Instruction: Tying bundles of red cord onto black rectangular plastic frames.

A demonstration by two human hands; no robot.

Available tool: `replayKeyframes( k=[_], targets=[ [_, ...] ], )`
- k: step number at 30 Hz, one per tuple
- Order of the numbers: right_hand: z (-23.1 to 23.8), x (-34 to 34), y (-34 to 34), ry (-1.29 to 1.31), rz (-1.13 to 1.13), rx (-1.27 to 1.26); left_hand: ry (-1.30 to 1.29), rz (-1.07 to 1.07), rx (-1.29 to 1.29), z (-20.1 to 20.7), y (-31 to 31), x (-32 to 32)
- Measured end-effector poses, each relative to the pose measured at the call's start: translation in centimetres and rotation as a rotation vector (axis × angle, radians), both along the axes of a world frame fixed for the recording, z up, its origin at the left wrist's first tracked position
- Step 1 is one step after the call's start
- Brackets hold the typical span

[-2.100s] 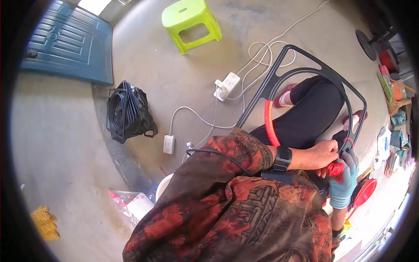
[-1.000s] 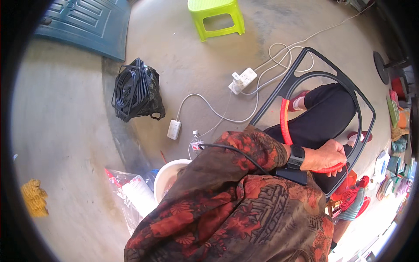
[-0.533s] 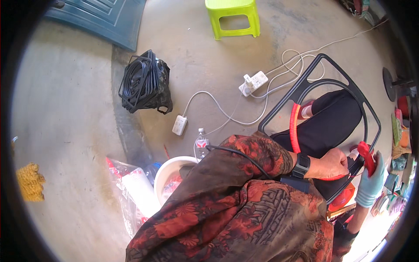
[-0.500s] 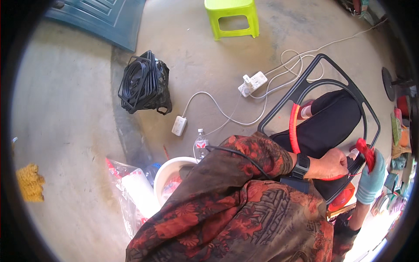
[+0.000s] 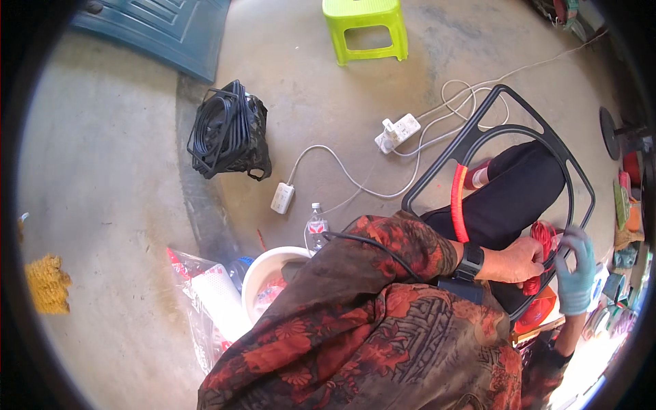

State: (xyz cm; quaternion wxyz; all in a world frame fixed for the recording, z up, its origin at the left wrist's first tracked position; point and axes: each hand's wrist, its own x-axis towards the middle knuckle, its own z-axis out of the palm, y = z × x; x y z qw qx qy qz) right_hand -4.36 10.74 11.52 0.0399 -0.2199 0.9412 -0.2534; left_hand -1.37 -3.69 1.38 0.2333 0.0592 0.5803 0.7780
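A black looped frame (image 5: 471, 140) rests over my dark-trousered leg. Red cord wraps part of its inner ring (image 5: 458, 205). My left hand (image 5: 521, 261), bare with a dark watch at the wrist, is closed on the lower part of that ring; its fingertips are partly hidden. A loose bundle of red cord (image 5: 543, 236) sits just beyond these fingers, against the frame. My right hand (image 5: 576, 273), in a light blue-green knitted glove, is beside the frame's right edge. Its thumb and fingers are apart, curved, with nothing visibly held.
White power strips (image 5: 398, 132) and trailing cables lie on the concrete floor. Similar black frames (image 5: 222, 130) are stacked with a black bag. A lime stool (image 5: 365, 31) stands ahead. Near my left arm are a white bucket (image 5: 249, 273), a bottle (image 5: 316, 225) and clear plastic packaging (image 5: 188, 273).
The red cord bundle was in my gloved right hand; now it is beside my left fingers at the frame. My right hand's fingers have come apart. My left hand has barely moved.
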Motion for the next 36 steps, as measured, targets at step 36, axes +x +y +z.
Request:
replayKeyframes(
  k=[36],
  targets=[
    [-5.9,32.3,18.5,-0.212,-1.193,-1.402,-0.625,-0.491,0.204,0.3,1.5,1.2]
  ],
)
